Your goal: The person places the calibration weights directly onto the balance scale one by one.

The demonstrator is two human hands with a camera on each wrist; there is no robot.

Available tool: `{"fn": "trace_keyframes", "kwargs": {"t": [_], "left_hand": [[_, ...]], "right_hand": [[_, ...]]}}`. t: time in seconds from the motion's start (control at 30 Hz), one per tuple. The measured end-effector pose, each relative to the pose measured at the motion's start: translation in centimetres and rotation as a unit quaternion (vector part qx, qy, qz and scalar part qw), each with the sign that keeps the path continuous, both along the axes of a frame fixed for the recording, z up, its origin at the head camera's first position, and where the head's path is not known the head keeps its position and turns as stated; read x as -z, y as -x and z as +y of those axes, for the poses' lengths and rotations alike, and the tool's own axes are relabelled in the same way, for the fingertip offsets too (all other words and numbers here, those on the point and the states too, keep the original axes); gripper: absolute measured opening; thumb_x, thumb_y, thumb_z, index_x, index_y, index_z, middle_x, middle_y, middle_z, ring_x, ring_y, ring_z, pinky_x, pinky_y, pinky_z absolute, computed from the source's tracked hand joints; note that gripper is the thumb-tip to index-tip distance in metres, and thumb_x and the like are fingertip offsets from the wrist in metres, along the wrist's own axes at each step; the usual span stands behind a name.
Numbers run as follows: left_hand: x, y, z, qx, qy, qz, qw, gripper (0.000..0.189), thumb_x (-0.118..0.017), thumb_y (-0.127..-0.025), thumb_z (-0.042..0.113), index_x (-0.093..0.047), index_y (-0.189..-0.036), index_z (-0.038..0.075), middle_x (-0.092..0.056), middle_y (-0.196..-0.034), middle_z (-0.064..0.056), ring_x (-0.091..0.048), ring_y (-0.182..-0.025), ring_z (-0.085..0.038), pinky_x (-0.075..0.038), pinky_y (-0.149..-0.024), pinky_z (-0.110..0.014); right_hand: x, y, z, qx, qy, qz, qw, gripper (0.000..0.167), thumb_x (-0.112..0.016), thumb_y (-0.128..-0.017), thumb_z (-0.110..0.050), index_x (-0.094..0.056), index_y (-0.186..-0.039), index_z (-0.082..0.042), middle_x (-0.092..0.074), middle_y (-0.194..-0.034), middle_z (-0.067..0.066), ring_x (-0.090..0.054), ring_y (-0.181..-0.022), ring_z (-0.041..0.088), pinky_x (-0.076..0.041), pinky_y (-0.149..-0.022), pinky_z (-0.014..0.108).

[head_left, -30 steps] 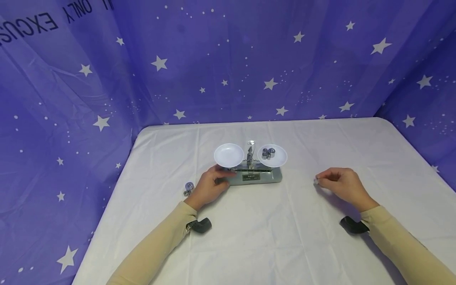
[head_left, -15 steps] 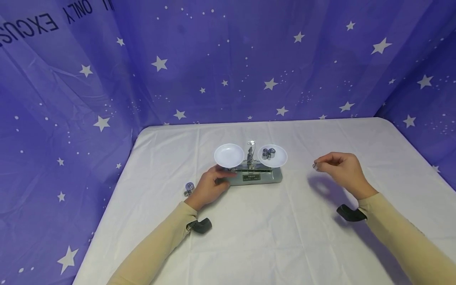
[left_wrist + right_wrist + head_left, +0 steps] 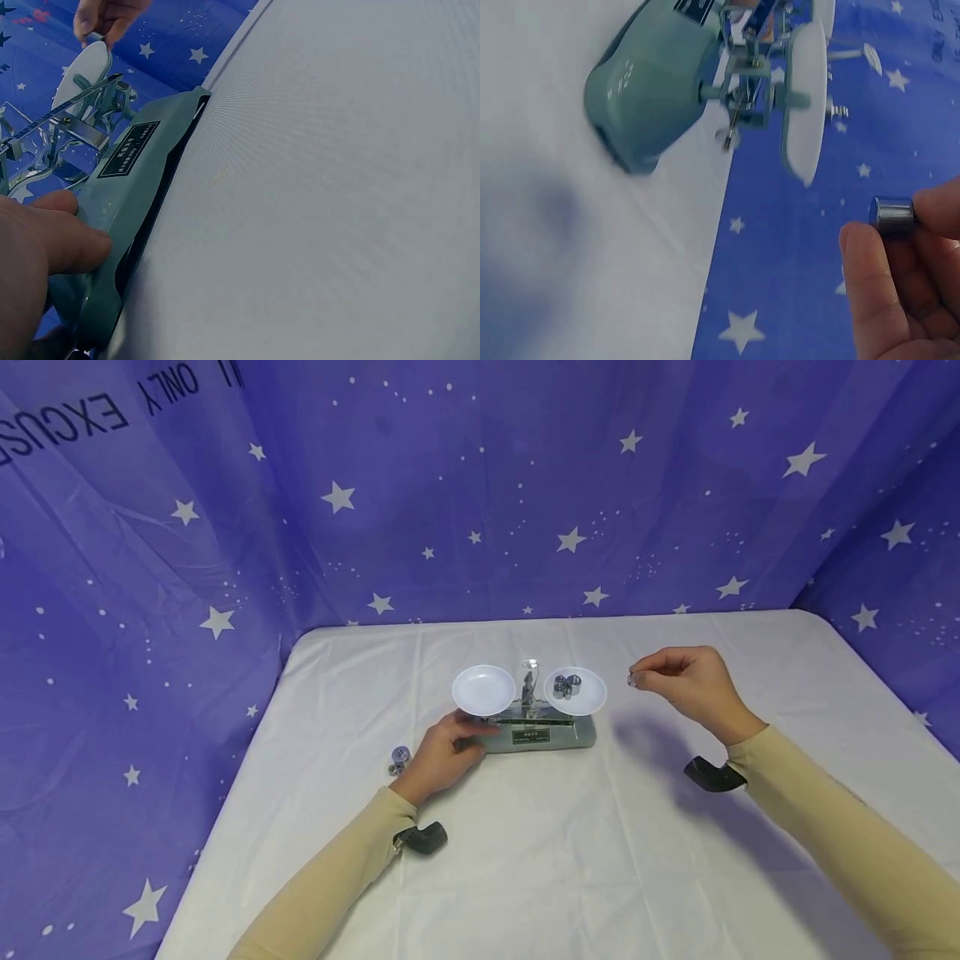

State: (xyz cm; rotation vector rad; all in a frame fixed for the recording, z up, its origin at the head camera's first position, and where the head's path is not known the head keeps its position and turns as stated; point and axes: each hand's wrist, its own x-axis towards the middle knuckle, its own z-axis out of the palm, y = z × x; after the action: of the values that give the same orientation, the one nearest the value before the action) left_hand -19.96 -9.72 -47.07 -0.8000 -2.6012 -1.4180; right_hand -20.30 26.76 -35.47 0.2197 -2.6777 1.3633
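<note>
A green balance scale (image 3: 558, 735) stands mid-table with two white pans. My left hand (image 3: 442, 756) grips the left end of its base, and the left wrist view shows the thumb (image 3: 82, 247) lying on the green casing. Nothing lies in the left pan (image 3: 483, 691). Several shiny metal weights (image 3: 573, 685) sit together in the right pan (image 3: 594, 700). Just right of that pan, above the table, my right hand (image 3: 693, 685) pinches a small metal weight (image 3: 892, 215) between thumb and fingertips. It is a short, polished cylinder.
More metal weights (image 3: 400, 757) lie on the white tablecloth (image 3: 525, 860), just left of my left wrist. A purple curtain (image 3: 450, 485) with white stars hangs behind the table and along its sides. Black camera mounts (image 3: 423, 837) stick out below both wrists.
My right hand has lifted from near the tabletop and moved left and away from me, bringing the pinched weight close to the right pan. The left hand stays on the base.
</note>
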Motion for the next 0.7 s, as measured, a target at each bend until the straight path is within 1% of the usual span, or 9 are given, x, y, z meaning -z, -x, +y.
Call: {"fn": "trace_keyframes", "kwargs": {"t": [0.03,0.2,0.27,0.4,0.7], "left_hand": [[0.0,0.0,0.0,0.000,0.000,0.000,1.0000,0.033,-0.069,-0.082,0.004,-0.078,-0.113,0.009,-0.061,-0.142,-0.020,-0.056,-0.135,-0.037,-0.044,-0.114,-0.053],[-0.1,-0.1,0.0,0.002,-0.004,-0.001,1.0000,0.034,-0.070,-0.082,0.003,-0.078,-0.114,0.009,-0.060,-0.143,-0.020,-0.056,-0.135,-0.038,-0.043,-0.114,-0.054],[-0.1,-0.2,0.1,0.001,-0.005,-0.004,1.0000,0.034,-0.070,-0.082,0.003,-0.078,-0.114,0.009,-0.060,-0.144,-0.020,-0.055,-0.136,-0.038,-0.043,-0.115,-0.054],[0.0,-0.2,0.0,0.001,-0.001,-0.006,1.0000,0.034,-0.070,-0.082,0.004,-0.078,-0.114,0.010,-0.060,-0.144,-0.019,-0.055,-0.136,-0.037,-0.043,-0.115,-0.053],[-0.1,-0.1,0.0,0.001,0.000,0.004,1.0000,0.034,-0.070,-0.082,0.003,-0.079,-0.113,0.011,-0.061,-0.142,-0.017,-0.056,-0.135,-0.036,-0.043,-0.114,-0.053]], "right_hand": [[0.0,0.1,-0.4,-0.007,-0.005,0.003,1.0000,0.019,-0.076,-0.088,-0.014,-0.079,-0.101,-0.002,-0.076,-0.086,-0.017,-0.069,-0.079,-0.005,-0.054,-0.070,0.015],[-0.1,0.9,-2.1,-0.024,-0.027,0.013,0.9993,0.015,-0.077,-0.087,-0.012,-0.080,-0.098,-0.002,-0.078,-0.097,0.013,-0.066,-0.076,-0.006,-0.055,-0.068,0.014],[0.0,1.2,-2.6,-0.029,-0.032,0.012,0.9990,0.014,-0.076,-0.087,-0.010,-0.080,-0.097,-0.001,-0.077,-0.099,0.019,-0.066,-0.075,-0.004,-0.055,-0.068,0.014],[0.2,1.6,-3.3,-0.040,-0.035,0.008,0.9986,0.013,-0.075,-0.086,-0.006,-0.080,-0.096,0.001,-0.077,-0.098,0.021,-0.066,-0.074,-0.005,-0.055,-0.068,0.014],[0.3,1.8,-4.6,-0.066,-0.029,0.010,0.9973,0.011,-0.075,-0.084,-0.002,-0.080,-0.092,0.001,-0.078,-0.092,0.020,-0.066,-0.071,-0.004,-0.056,-0.066,0.013]]}}
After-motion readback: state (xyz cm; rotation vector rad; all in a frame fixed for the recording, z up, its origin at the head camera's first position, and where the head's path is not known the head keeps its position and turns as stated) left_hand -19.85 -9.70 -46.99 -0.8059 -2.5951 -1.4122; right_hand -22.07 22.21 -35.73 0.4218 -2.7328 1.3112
